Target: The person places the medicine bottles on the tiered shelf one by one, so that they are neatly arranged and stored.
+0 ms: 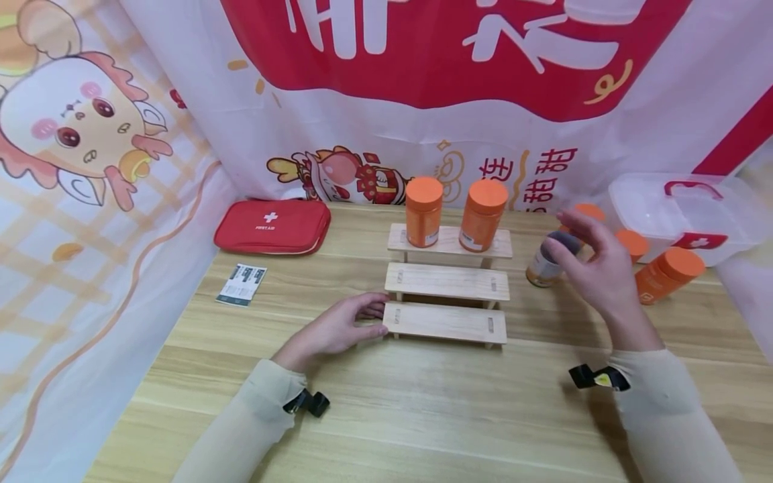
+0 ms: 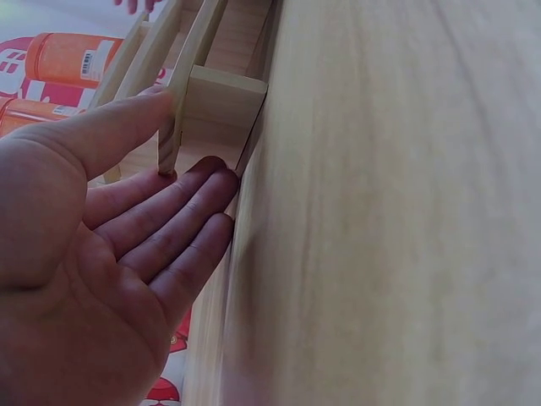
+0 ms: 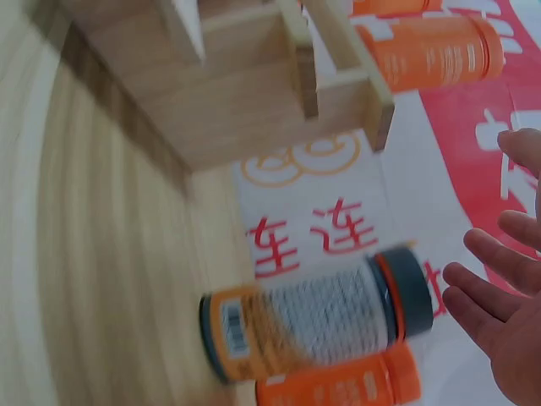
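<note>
Grey-capped jar (image 1: 542, 270), one, upright on the tabletop (image 1: 423, 409), between the wooden stand (image 1: 447, 282) and the right-hand cluster of orange jars (image 1: 667, 274). We list the right hand (image 1: 604, 275) as nearer: just beside the cap, fingers spread wide, holding nothing, jar to its left, long axis vertical. Left hand (image 1: 344, 327): pinching the stand's lowest tier at its left end. We note open room nearside; orange jars crowd the right.

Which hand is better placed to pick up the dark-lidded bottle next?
Probably the right hand: it's open and close to the dark-lidded bottle, while the left hand is farther away, pinching the wooden stand.
</note>
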A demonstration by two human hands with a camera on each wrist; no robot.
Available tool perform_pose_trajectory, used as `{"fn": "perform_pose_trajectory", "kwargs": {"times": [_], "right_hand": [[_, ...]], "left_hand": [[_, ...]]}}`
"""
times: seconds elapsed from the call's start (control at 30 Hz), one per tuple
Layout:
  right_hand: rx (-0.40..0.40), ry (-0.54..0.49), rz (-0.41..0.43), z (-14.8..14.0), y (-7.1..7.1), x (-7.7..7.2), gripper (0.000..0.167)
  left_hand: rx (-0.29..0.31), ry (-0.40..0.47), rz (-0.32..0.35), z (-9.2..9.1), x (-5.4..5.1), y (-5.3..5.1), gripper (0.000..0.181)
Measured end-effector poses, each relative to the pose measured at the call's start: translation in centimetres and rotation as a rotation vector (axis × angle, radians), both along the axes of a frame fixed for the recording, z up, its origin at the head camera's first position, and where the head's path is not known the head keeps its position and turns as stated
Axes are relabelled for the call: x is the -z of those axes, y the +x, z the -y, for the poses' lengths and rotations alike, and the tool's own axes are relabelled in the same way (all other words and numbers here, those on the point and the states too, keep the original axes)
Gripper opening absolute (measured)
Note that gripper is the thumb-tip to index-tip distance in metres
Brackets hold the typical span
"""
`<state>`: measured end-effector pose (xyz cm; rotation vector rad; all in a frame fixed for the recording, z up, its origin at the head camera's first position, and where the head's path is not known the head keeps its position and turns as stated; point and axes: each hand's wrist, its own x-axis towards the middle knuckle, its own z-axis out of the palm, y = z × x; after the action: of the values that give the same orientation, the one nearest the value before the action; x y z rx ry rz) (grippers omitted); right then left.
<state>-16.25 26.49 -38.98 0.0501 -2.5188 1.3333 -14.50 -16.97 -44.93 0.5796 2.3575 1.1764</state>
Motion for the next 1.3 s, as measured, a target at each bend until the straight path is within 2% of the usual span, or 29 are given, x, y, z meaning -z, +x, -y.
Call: {"fn": "perform_pose_trajectory", "kwargs": {"times": [0.17, 0.5, 0.6, 0.83, 1.3], "right_hand": [[0.025, 0.01, 0.086, -1.7, 0.0, 0.9, 0.065], [-0.015, 0.005, 0.25, -3.1, -0.6, 3.1, 0.084], [-0.028, 0.002, 0.266, -3.1, -0.9, 3.9, 0.088], [-0.028, 0.007, 0.273, -3.2, -1.1, 5.2, 0.085], [0.011, -0.042, 0.357, -3.4, -1.4, 5.5, 0.09]], "left_hand": [[-0.002, 0.0, -0.003, 0.1, 0.1, 0.0, 0.062], [0.003, 0.0, -0.012, 0.2, 0.2, 0.0, 0.064], [0.0, 0.005, -0.009, 0.3, 0.2, 0.0, 0.064], [0.001, 0.014, 0.003, 0.3, 0.3, 0.1, 0.061], [0.006, 0.014, -0.002, 0.2, 0.2, 0.0, 0.061]]}}
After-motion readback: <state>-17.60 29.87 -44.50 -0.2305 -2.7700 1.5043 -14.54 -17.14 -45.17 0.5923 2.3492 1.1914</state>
